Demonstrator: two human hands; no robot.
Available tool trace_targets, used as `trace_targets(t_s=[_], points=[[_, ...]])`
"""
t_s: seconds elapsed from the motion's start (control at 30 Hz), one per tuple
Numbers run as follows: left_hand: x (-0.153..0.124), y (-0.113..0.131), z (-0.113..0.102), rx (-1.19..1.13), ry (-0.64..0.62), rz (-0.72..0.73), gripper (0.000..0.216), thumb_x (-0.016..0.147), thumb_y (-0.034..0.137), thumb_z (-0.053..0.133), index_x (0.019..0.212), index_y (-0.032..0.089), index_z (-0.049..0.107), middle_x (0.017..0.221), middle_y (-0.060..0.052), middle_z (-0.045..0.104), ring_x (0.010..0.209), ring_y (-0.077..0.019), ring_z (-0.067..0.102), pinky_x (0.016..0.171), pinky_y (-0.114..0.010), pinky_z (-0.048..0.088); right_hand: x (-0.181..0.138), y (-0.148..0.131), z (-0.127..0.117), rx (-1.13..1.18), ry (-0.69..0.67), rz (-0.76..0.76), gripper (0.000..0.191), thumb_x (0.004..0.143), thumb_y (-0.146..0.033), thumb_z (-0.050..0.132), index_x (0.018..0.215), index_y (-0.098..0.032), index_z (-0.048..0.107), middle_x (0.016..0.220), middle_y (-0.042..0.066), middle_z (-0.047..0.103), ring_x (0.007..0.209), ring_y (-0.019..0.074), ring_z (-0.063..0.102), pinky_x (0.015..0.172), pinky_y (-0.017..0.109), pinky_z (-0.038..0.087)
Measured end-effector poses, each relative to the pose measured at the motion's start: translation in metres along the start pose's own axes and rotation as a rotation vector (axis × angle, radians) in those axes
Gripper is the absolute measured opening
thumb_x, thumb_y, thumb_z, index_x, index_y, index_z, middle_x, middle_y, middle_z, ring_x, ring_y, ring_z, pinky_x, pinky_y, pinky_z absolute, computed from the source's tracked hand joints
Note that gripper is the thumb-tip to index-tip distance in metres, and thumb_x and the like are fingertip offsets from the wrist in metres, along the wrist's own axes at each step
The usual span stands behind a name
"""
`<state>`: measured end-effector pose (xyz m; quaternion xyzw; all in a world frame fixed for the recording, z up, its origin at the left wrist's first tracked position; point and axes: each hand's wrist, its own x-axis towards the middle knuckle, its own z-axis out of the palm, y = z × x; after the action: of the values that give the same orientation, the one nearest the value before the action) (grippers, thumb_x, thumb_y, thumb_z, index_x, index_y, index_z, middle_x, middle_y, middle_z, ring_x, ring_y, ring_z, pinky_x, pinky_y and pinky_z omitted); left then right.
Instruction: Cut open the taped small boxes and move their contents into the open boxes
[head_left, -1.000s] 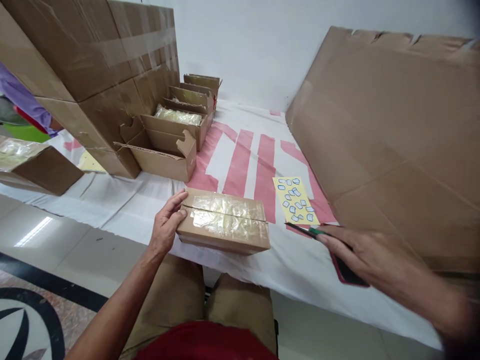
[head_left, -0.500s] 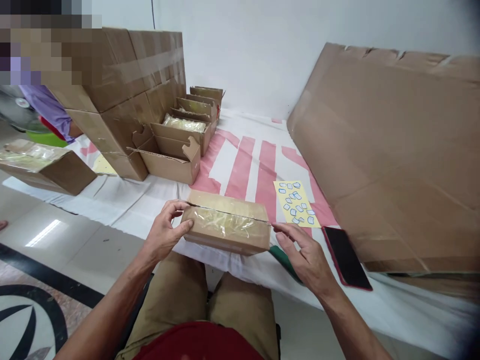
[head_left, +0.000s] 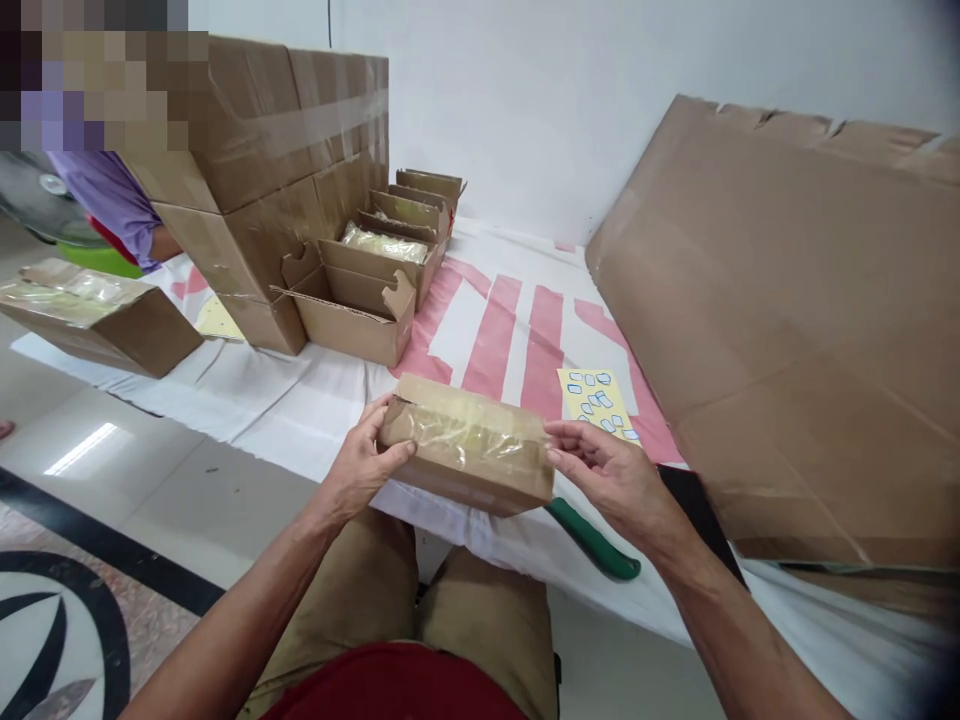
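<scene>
A small cardboard box [head_left: 469,480] with shiny clear tape on its top lies at the near table edge in front of my lap. My left hand [head_left: 367,455] grips its left end, thumb on the near side of the top and fingers behind the corner. At the other end, my right hand [head_left: 600,465] has its thumb and fingertips at the top corner. The top flaps now meet along the taped strip. Close below my right hand lies a curved green handle [head_left: 596,540]; its other end is hidden by the box.
Open boxes [head_left: 360,320] stand in a row at back left beside a wall of stacked boxes [head_left: 255,220]. A taped box [head_left: 112,320] sits far left. A yellow sheet [head_left: 592,395], a phone [head_left: 694,505] and a large cardboard panel [head_left: 810,330] are right. Another person's sleeve [head_left: 112,205] shows left.
The dark gap along the box top has closed. My right hand has come in against the box's right end, and more of the green handle shows. The view has shifted slightly.
</scene>
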<state>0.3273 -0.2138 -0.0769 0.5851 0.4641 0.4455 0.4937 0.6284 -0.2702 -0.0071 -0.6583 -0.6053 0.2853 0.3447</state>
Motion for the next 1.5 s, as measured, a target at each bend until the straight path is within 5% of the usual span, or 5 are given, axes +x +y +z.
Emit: trace_targets(t_s=[0.27, 0.53, 0.87, 1.23, 1.5], points=[[-0.004, -0.01, -0.004, -0.274, -0.087, -0.022, 0.034, 0.074, 0.048, 0.089, 0.069, 0.021, 0.069, 0.165, -0.011, 0.049, 0.15, -0.0392, 0.049, 0.119, -0.052, 0.044, -0.004, 0.009, -0.003, 0.264, -0.182, -0.037, 0.043, 0.1, -0.054, 0.057, 0.116, -0.021, 0.08, 0.105, 0.011, 0.082, 0.086, 0.0218, 0.076, 0.08, 0.039, 0.063], [-0.008, -0.007, -0.013, -0.058, -0.117, 0.046, 0.04, 0.074, 0.057, 0.087, 0.069, 0.02, 0.073, 0.176, -0.009, 0.028, 0.156, -0.0437, 0.039, 0.114, -0.054, 0.049, 0.008, -0.019, 0.003, -0.427, -0.342, -0.441, 0.034, 0.102, -0.023, 0.052, 0.128, -0.024, 0.074, 0.136, 0.007, 0.075, 0.128, 0.0266, 0.068, 0.109, 0.047, 0.056], [-0.008, -0.007, -0.011, -0.049, -0.115, 0.096, 0.031, 0.078, 0.047, 0.084, 0.068, 0.02, 0.073, 0.171, -0.013, 0.039, 0.151, -0.0409, 0.047, 0.116, -0.052, 0.048, 0.048, -0.045, 0.074, -1.136, -0.251, -0.5, 0.036, 0.093, -0.015, 0.061, 0.128, -0.007, 0.065, 0.114, 0.02, 0.071, 0.106, 0.0338, 0.064, 0.09, 0.044, 0.048], [-0.009, -0.005, -0.008, -0.042, 0.077, 0.145, 0.035, 0.073, 0.018, 0.063, 0.105, 0.023, 0.077, 0.17, -0.01, 0.04, 0.156, -0.0362, 0.042, 0.127, -0.056, 0.034, 0.027, -0.098, -0.04, -0.378, 0.249, -0.531, 0.04, 0.086, -0.038, 0.075, 0.124, -0.028, 0.071, 0.12, 0.006, 0.073, 0.107, 0.0318, 0.07, 0.095, 0.05, 0.059], [-0.015, 0.079, -0.052, -0.23, 0.098, 0.389, 0.079, 0.076, 0.045, 0.089, 0.147, 0.033, 0.056, 0.158, -0.01, 0.056, 0.144, -0.0354, 0.056, 0.117, -0.051, 0.052, 0.026, -0.142, -0.019, 0.197, -0.05, -0.525, 0.04, 0.081, -0.04, 0.085, 0.118, -0.029, 0.075, 0.11, 0.0, 0.079, 0.095, 0.0248, 0.076, 0.083, 0.04, 0.068]])
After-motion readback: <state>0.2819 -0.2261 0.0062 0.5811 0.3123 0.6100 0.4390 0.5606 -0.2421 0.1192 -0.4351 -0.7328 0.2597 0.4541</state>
